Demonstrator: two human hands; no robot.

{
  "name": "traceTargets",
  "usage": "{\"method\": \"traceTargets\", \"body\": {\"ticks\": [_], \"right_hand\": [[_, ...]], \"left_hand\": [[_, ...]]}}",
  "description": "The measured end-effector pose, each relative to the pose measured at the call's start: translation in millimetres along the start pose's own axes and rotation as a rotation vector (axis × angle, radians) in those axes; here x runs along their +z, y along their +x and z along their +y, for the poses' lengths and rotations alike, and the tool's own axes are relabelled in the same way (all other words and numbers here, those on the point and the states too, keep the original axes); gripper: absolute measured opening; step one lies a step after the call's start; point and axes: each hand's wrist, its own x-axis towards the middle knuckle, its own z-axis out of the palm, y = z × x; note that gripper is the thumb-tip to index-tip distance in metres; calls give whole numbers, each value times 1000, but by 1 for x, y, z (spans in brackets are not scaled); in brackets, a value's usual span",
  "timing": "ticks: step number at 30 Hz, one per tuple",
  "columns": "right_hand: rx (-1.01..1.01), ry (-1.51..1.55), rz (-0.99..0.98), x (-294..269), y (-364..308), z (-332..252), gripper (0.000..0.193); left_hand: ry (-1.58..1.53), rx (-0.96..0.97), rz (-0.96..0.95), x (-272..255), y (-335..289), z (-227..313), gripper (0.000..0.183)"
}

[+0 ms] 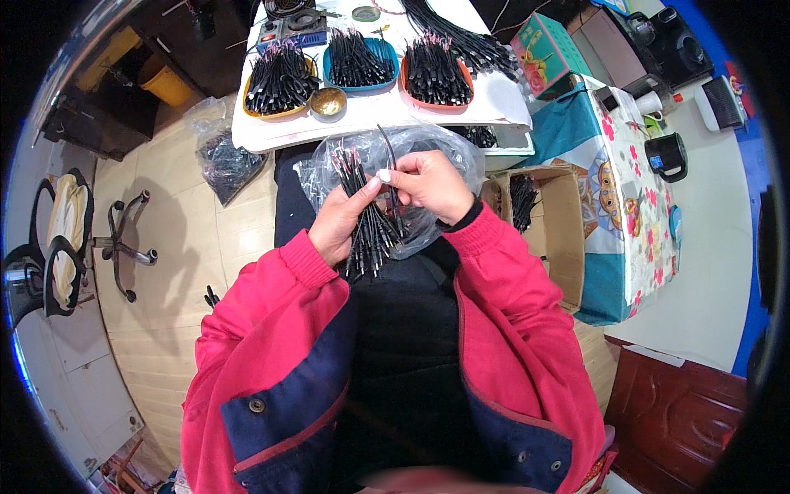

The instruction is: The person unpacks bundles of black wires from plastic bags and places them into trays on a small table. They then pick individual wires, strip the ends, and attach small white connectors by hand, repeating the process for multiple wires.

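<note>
My left hand (336,224) is closed around a loose bundle of short black cables (372,240), their pinkish tips pointing up and away from me. Beside it, my right hand (434,185) pinches a single black cable (385,140) that stands up past the fingers. Something small and white (383,175) shows where the thumbs come close together; I cannot make out what it is. Under both hands a clear plastic bag (462,156) lies spread over my lap.
On the white table ahead, a yellow tray (248,105), a blue tray (360,86) and an orange tray (436,105) hold black cables, with a small brass-coloured bowl (328,102) among them. To the right stands a cardboard box (566,239); a bag of black pieces (230,165) sits on the floor at left.
</note>
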Motion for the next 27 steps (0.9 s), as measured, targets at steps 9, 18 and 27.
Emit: {"method": "traceTargets", "body": {"ticks": [9, 18, 27], "right_hand": [[-38, -38, 68, -9, 5, -1, 24], [40, -247, -119, -32, -13, -11, 26], [-343, -737, -146, 23, -19, 1, 16]], "left_hand": [[76, -30, 89, 7, -10, 5, 12], [-31, 6, 96, -2, -4, -2, 15], [134, 50, 124, -7, -5, 0, 23]]}}
